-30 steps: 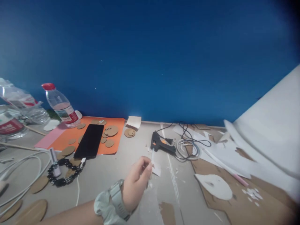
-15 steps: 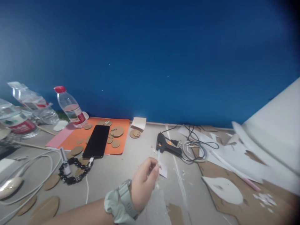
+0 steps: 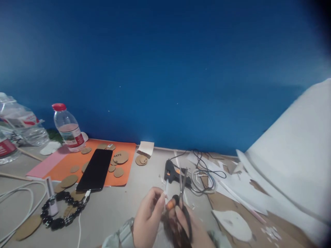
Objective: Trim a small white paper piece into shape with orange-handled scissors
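Your right hand (image 3: 198, 229) had come in with scissors (image 3: 181, 197) since the earlier look, right beside your left hand (image 3: 149, 215). It gripped the scissors, blades apart, tips at 12 o'clock. Your left hand pinched what looked like the end of a white strip (image 3: 167, 187) by the glue gun (image 3: 176, 176), at 1 o'clock. Round cardboard pieces (image 3: 120, 157) at 11 o'clock were already cut out; the strip seemed not yet snipped. A brown and orange thing (image 3: 170, 204) was too blurry to name, and one bottle (image 3: 6, 147) at 10 o'clock was cut off.
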`<state>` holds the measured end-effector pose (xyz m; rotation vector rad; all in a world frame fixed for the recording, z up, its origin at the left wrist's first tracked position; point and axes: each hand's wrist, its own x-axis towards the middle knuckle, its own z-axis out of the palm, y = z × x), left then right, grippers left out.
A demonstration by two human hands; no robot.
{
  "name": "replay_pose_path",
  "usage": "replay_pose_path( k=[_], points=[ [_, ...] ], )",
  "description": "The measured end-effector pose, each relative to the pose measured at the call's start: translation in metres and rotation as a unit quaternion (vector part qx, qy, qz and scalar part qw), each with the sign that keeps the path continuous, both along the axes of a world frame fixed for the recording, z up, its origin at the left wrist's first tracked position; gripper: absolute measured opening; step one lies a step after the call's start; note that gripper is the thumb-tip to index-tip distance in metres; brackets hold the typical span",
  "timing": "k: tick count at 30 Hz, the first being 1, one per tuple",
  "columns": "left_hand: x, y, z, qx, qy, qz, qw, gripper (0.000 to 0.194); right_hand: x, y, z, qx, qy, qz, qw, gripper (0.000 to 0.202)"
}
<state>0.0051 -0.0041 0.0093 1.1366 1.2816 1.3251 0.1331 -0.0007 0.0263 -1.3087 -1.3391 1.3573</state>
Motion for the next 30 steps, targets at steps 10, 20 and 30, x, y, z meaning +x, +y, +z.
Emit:
replay_pose_path(
  k=[10, 20, 30],
  points=[
    [0.005, -0.007, 0.0, -0.021, 0.143, -0.1, 0.984, 0.02, 0.01, 0.01, -0.013, -0.016, -0.018, -0.021, 0.999, 0.025],
    [0.004, -0.003, 0.0, -0.019, 0.158, -0.151, 0.976, 0.022, 0.016, 0.014, -0.024, -0.036, 0.041, 0.035, 0.998, 0.02],
    [0.004, -0.003, 0.002, -0.023, 0.148, -0.146, 0.978, 0.021, 0.017, 0.015, -0.02, -0.049, 0.044, 0.046, 0.997, 0.023]
  ],
)
